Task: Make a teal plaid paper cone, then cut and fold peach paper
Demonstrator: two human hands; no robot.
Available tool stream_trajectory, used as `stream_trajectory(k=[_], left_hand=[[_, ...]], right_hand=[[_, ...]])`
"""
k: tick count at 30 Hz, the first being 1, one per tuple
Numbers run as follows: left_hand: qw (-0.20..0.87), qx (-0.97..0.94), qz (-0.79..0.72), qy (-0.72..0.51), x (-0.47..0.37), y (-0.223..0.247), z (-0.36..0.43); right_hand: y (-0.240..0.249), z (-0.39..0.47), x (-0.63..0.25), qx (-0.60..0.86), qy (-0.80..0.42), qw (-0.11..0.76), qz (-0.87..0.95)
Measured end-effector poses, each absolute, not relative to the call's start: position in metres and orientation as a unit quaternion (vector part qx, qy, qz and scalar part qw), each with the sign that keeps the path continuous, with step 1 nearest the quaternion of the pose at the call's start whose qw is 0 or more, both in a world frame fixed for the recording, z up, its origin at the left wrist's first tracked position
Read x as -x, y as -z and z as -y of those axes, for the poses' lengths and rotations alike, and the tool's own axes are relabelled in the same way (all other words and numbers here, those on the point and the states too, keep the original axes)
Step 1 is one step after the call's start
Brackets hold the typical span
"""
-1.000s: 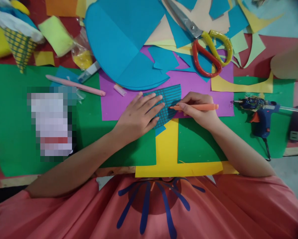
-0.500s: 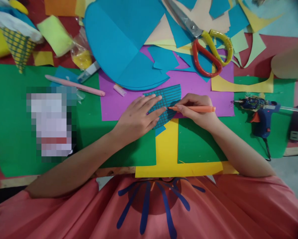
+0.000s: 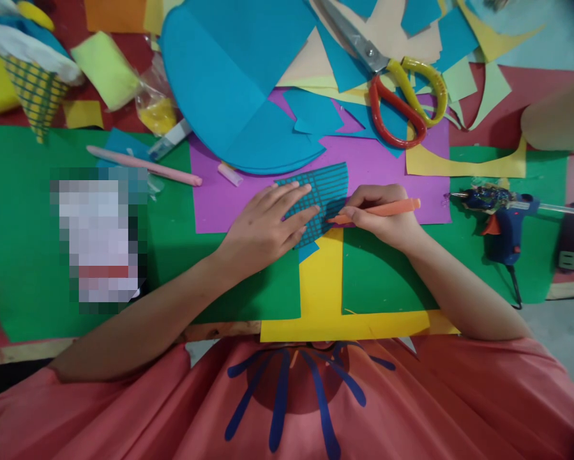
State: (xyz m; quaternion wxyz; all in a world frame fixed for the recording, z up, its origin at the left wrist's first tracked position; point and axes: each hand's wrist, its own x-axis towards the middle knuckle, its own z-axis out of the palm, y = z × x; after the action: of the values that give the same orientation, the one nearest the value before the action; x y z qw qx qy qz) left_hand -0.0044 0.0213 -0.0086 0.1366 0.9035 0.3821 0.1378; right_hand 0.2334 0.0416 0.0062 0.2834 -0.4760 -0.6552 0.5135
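A blue paper piece with dark grid lines lies across the lower edge of a purple sheet. My left hand rests flat on the left part of this piece, fingers stretched out. In my right hand an orange marker is gripped, its tip touching or just above the lower right part of the blue paper. Crossing lines cover the left of the piece, while its upper right shows lines running one way. Under it lies a yellow strip on a green sheet.
Red-and-yellow-handled scissors lie on paper scraps behind my hands. A large blue paper circle is at the back. To the right is a blue glue gun. On the left are a pink pen and a blurred-out object.
My right hand has brought the marker tip slightly down along the blue paper, and the marker tilts more. The left hand has stayed in place.
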Motion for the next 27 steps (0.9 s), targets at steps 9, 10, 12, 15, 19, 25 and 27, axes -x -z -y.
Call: stream_trajectory(k=[9, 10, 12, 15, 19, 25, 27], left_hand=[[0.106, -0.913, -0.353, -0.174, 0.0059, 0.0118, -0.0211], [0.105, -0.914, -0.352, -0.175, 0.006, 0.0121, -0.0211], [0.107, -0.912, -0.355, -0.175, 0.006, 0.0124, -0.0211], [0.101, -0.913, -0.356, -0.172, 0.0058, 0.012, -0.0214], [0.095, -0.916, -0.35, -0.171, 0.006, 0.0113, -0.0219], [0.107, -0.914, -0.356, -0.164, 0.0065, 0.0127, -0.0218], [0.11, -0.914, -0.357, -0.158, 0.0063, 0.0121, -0.0218]], right_hand=[[-0.0073, -0.0409, -0.2315, 0.463, -0.512, 0.29, 0.663], [-0.0078, -0.0409, -0.2314, 0.467, -0.509, 0.284, 0.666], [-0.0085, -0.0408, -0.2315, 0.471, -0.505, 0.272, 0.67], [-0.0094, -0.041, -0.2319, 0.464, -0.501, 0.269, 0.679], [-0.01, -0.0409, -0.2321, 0.455, -0.502, 0.265, 0.686], [-0.0084, -0.0411, -0.2342, 0.456, -0.514, 0.248, 0.683], [-0.0083, -0.042, -0.2348, 0.464, -0.525, 0.261, 0.664]])
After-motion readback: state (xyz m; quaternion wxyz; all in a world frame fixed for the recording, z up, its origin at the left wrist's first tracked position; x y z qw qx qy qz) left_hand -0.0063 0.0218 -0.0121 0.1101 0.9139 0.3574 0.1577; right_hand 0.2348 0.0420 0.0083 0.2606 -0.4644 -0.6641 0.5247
